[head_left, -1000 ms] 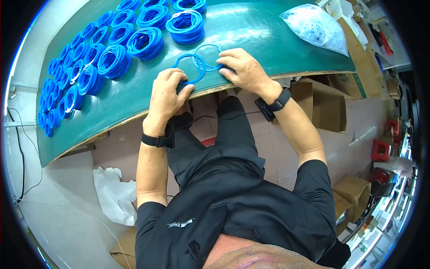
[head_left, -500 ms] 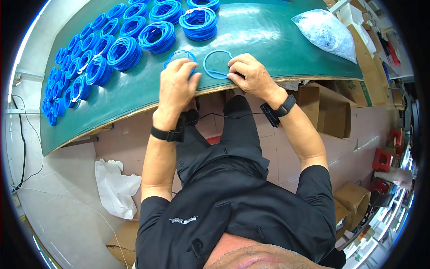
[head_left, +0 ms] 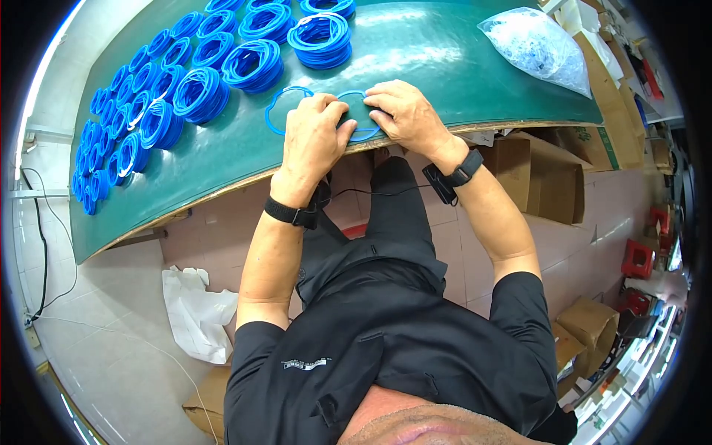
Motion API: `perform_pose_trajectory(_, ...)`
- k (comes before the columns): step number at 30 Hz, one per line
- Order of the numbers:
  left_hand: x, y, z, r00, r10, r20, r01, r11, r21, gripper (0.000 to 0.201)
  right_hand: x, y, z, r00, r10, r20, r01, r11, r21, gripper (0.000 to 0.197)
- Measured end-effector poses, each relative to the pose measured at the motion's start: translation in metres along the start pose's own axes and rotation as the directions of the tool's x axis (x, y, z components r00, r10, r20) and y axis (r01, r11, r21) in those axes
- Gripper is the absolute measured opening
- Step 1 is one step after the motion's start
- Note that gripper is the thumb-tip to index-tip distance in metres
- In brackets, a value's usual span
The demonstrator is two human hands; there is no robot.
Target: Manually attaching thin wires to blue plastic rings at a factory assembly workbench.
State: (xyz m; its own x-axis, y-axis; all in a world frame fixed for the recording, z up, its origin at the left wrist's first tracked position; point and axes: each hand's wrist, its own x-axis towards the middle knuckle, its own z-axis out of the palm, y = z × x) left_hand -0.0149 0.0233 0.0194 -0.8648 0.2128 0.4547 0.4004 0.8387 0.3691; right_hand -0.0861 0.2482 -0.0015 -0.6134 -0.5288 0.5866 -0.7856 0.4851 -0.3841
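Green table [head_left: 445,74]: a wide work surface curves across the top of the view, its front edge just under both hands.
Stacks of blue rings [head_left: 200,93]: dozens of bundled coils sit in rows along the table's left and far side, well apart from the hands but near the path of any sideways sweep.
Clear plastic bag [head_left: 530,48]: it lies on the far right of the table, apart from the work.
Cardboard boxes [head_left: 541,178]: open cartons stand on the floor under the table edge, to the right of the person's legs.
White bag [head_left: 196,311]: it sits crumpled on the floor on the left.
Left hand [head_left: 313,137]: palm down, fingers spread and pressed flat on the loose blue rings [head_left: 285,111].
Right hand [head_left: 400,111]: fingers curled, pinching the right ring against the table.
Rings' position: two thin loops side by side at the front edge, partly hidden under both hands.
Risk: so close to the edge, a loop could likely slip off to the floor or boxes if the pressing fingers slide; thin loops may also tangle where they overlap.
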Motion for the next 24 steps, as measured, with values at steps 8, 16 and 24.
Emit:
perform_pose_trajectory(8, -0.014, 0.015, 0.008, 0.995, -0.016, -0.099, 0.021, 0.998, 0.057, 0.031, -0.003, -0.014, -0.006, 1.000, 0.025, -0.017, -0.025, 0.999, -0.042, 0.022)
perform_pose_trajectory(16, 0.003, 0.006, 0.007, 0.997, -0.018, -0.080, 0.017, 1.000, -0.017, 0.022, 0.005, 0.004, 0.006, 0.999, -0.033, -0.004, 0.034, 0.997, 0.075, 0.014)
perform_pose_trajectory(24, 0.017, -0.004, 0.018, 0.997, 0.027, -0.068, -0.031, 0.997, -0.070, 0.019, 0.006, -0.001, 0.009, 0.998, -0.052, -0.019, 0.053, 0.996, 0.071, 0.014)
